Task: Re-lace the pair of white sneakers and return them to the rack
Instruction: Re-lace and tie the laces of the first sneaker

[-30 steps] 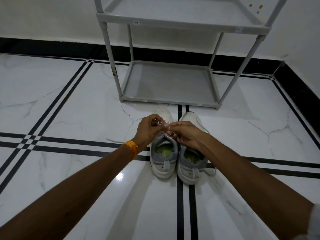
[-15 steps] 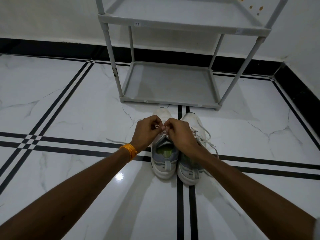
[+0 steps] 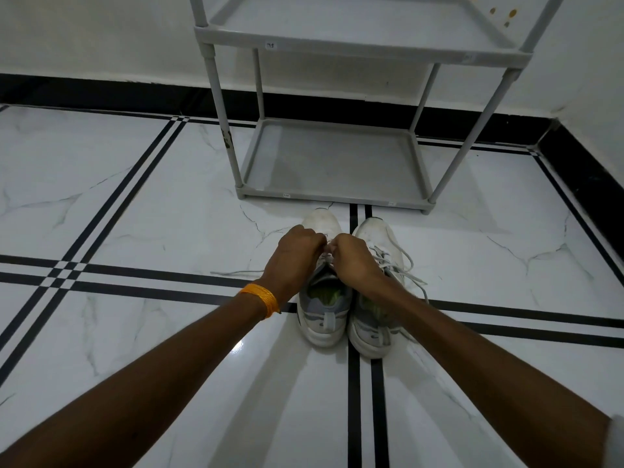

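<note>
Two white sneakers with grey heels stand side by side on the floor, toes toward the rack: the left sneaker (image 3: 322,312) and the right sneaker (image 3: 374,329). My left hand (image 3: 295,256), with an orange band at the wrist, and my right hand (image 3: 353,261) meet over the left sneaker's tongue, both pinching its white lace (image 3: 236,272). One end of that lace trails left across the floor. The right sneaker's lace (image 3: 407,268) lies loose over its side. The grey rack (image 3: 337,197) stands just beyond the toes.
The rack's bottom shelf (image 3: 331,157) and upper shelf (image 3: 354,18) hold nothing. White marble floor with black stripes (image 3: 354,400) spreads all around. A black skirting and white wall (image 3: 101,35) run behind the rack, with a corner at the right.
Both hands have shifted up toward the left sneaker's toe and closed together. A lace end now trails out to the left on the floor.
</note>
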Motion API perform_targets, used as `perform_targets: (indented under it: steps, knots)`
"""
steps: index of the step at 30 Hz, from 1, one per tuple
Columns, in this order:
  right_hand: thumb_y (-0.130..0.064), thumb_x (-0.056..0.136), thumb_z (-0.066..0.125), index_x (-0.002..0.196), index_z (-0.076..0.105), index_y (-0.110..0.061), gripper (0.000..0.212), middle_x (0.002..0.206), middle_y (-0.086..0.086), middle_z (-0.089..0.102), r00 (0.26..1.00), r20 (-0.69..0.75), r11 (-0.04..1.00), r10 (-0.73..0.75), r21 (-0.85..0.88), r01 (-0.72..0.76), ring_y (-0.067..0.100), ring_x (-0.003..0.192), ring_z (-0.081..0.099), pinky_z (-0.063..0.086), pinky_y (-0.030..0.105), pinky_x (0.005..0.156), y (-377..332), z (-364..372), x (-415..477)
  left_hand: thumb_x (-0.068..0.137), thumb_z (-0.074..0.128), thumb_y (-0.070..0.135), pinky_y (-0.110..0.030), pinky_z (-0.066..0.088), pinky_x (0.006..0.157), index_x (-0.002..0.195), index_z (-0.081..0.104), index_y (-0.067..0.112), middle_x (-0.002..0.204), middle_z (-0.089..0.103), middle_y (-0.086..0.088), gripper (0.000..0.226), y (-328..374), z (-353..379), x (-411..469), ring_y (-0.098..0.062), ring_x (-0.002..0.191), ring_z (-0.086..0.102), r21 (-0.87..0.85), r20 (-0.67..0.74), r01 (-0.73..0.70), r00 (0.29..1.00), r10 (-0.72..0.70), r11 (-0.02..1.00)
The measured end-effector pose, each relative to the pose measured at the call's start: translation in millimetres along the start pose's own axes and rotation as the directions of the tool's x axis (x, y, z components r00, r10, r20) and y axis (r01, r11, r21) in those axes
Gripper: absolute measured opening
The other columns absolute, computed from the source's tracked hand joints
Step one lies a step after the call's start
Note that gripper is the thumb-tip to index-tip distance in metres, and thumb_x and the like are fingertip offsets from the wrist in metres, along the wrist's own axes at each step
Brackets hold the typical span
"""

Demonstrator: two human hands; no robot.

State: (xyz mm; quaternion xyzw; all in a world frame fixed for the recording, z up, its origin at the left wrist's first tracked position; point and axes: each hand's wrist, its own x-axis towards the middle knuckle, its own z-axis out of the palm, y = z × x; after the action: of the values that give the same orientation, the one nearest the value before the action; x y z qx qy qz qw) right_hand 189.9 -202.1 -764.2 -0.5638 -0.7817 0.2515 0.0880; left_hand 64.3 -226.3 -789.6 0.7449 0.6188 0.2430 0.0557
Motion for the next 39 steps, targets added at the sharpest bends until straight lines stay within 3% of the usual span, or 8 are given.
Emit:
perform_targets:
  steps: [3,6,8,10,15,19,31,39]
  knots:
    - [-0.001,0.093,0.055,0.100,0.067,0.005,0.015,0.105,0.022,0.067,0.999,-0.010,0.999,0.043,0.025,-0.043,0.032,0.098,0.064,0.045,0.033,0.075,3,1,-2,0.092,0.057,0.014,-0.032,0.042,0.079,0.101,0.070,0.005,0.097,0.070,-0.016,0.018,4,-1,5,-0.030,0.093,0.059,0.082,0.070,0.030,0.997,-0.036,0.996]
    - [-0.002,0.094,0.051,0.104,0.062,0.002,0.015,0.109,0.018,0.065,0.995,-0.077,0.988,0.063,0.147,-0.051,0.028,0.098,0.061,0.048,0.035,0.081,8,4,-4,0.093,0.056,0.019,-0.031,0.041,0.069,0.090,0.071,0.000,0.088,0.070,-0.019,0.024,2,-3,12,-0.026,0.078,0.059,-0.188,0.238,0.317,0.933,-0.270,0.930]
    - [-0.005,0.095,0.052,0.102,0.060,-0.002,0.011,0.105,0.014,0.065,0.994,-0.105,0.981,0.029,0.193,-0.008,0.024,0.092,0.061,0.048,0.032,0.077,9,5,-5,0.089,0.061,0.020,-0.031,0.041,0.069,0.090,0.072,-0.005,0.083,0.066,-0.021,0.028,-7,-6,16,-0.022,0.074,0.054,-0.472,0.457,0.602,0.792,-0.405,0.643]
    - [-0.006,0.095,0.052,0.099,0.058,-0.006,0.008,0.097,0.009,0.065,0.993,-0.119,0.968,-0.027,0.244,0.055,0.017,0.082,0.058,0.044,0.028,0.071,10,4,-4,0.087,0.061,0.019,-0.027,0.042,0.063,0.088,0.069,-0.006,0.074,0.058,-0.016,0.025,-13,-9,15,-0.018,0.065,0.049,-0.549,0.613,0.741,0.671,-0.417,0.387]
    - [-0.006,0.087,0.061,0.106,0.057,-0.017,0.022,0.107,0.005,0.058,0.972,-0.147,0.960,-0.185,0.182,0.211,0.019,0.098,0.055,0.050,0.037,0.085,21,0,-5,0.097,0.052,0.018,-0.018,0.031,0.050,0.080,0.058,0.008,0.060,0.042,-0.001,0.021,-13,-15,16,-0.008,0.053,0.034,-0.559,0.758,0.825,0.550,-0.350,0.086]
    - [-0.028,0.075,0.072,0.108,0.062,-0.027,0.034,0.124,0.000,0.053,0.916,-0.297,0.962,-0.269,-0.038,0.270,0.020,0.119,0.041,0.034,0.037,0.096,23,-5,-12,0.096,0.054,0.019,-0.019,0.032,0.054,0.082,0.062,0.005,0.061,0.044,-0.001,0.021,-9,-23,19,-0.008,0.055,0.035,-0.557,0.757,0.827,0.544,-0.361,0.079]
    - [-0.017,0.086,0.068,0.080,0.071,-0.011,0.009,0.085,0.004,0.069,0.940,-0.227,0.965,-0.256,-0.003,0.262,0.017,0.082,0.054,0.045,0.030,0.074,12,-16,-8,0.093,0.058,0.020,-0.024,0.040,0.061,0.074,0.063,0.007,0.062,0.050,-0.003,0.024,-9,-24,21,-0.012,0.061,0.043,-0.546,0.625,0.740,0.672,-0.398,0.393]
    - [-0.028,0.083,0.073,0.088,0.068,-0.013,0.017,0.084,-0.001,0.061,0.943,-0.189,0.954,-0.274,0.067,0.291,0.015,0.079,0.054,0.044,0.026,0.070,18,-16,-8,0.092,0.059,0.018,-0.022,0.039,0.059,0.089,0.066,0.001,0.064,0.051,-0.005,0.018,-8,-22,16,-0.011,0.059,0.043,-0.584,0.636,0.751,0.659,-0.401,0.308]
